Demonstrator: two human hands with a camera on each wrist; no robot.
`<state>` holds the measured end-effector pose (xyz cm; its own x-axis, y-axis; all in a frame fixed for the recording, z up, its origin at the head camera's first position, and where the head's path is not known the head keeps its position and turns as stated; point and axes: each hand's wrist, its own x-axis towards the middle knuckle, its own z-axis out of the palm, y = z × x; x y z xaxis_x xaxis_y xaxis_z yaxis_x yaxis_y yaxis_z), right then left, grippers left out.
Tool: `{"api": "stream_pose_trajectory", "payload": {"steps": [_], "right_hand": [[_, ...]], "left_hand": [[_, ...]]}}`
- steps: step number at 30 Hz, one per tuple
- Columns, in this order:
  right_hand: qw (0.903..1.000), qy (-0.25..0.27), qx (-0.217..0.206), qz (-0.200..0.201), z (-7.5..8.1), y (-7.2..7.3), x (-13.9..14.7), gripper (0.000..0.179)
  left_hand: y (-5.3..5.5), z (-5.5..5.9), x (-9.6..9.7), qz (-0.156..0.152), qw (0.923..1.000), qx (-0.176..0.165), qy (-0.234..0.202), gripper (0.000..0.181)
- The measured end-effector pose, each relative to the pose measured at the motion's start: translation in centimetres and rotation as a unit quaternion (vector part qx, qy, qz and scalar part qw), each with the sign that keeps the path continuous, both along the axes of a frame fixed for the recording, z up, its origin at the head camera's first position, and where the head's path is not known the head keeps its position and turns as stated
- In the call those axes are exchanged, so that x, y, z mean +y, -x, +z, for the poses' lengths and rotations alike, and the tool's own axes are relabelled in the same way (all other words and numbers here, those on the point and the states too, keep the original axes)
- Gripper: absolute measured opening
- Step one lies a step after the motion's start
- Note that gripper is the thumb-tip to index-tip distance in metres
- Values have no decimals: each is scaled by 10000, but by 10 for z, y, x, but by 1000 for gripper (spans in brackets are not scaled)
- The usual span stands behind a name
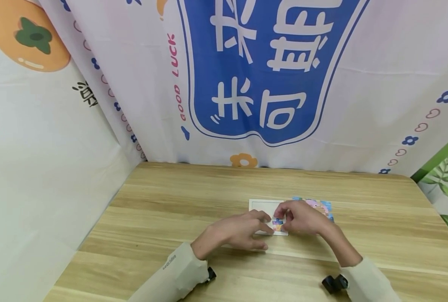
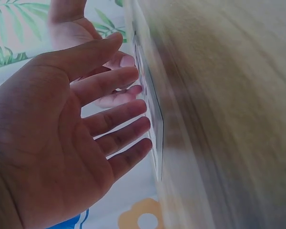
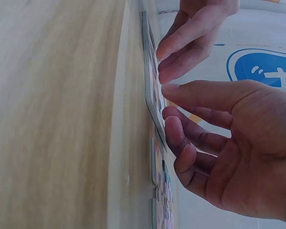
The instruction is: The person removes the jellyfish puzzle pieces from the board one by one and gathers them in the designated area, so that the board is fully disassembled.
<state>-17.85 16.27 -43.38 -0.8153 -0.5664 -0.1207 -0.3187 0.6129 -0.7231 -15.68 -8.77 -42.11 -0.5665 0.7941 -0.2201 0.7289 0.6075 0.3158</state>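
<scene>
A white puzzle tray (image 1: 261, 205) with a thin inner outline lies on the wooden table. On its right part sit colourful puzzle pieces (image 1: 278, 225), blue, purple and orange. From the left, my left hand (image 1: 244, 230) reaches over the tray, fingers spread and fairly straight, fingertips beside the pieces; its palm shows in the left wrist view. My right hand (image 1: 303, 217) comes from the other side with curled fingers. Its thumb and index finger pinch at a puzzle piece on the tray, which the fingertips partly hide in the right wrist view.
More colourful puzzle pieces (image 1: 323, 206), with pink and blue print, lie right of the tray, partly behind the right hand. The wooden table (image 1: 163, 218) ends at a printed curtain (image 1: 156, 126) at the back. Black wrist devices (image 1: 335, 284) sit by the sleeves.
</scene>
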Motion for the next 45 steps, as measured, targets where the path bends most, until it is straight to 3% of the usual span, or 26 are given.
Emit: {"api": "stream_pose_trajectory", "payload": {"steps": [33, 45], "right_hand": [[9990, -239, 355, -150, -2, -4, -3, 26], [9997, 147, 175, -13, 4, -5, 4, 14]], "left_hand": [[-1, -4, 0, 151, 9998, -120, -50, 47], [3, -4, -8, 201, 9990, -348, -202, 41]]}}
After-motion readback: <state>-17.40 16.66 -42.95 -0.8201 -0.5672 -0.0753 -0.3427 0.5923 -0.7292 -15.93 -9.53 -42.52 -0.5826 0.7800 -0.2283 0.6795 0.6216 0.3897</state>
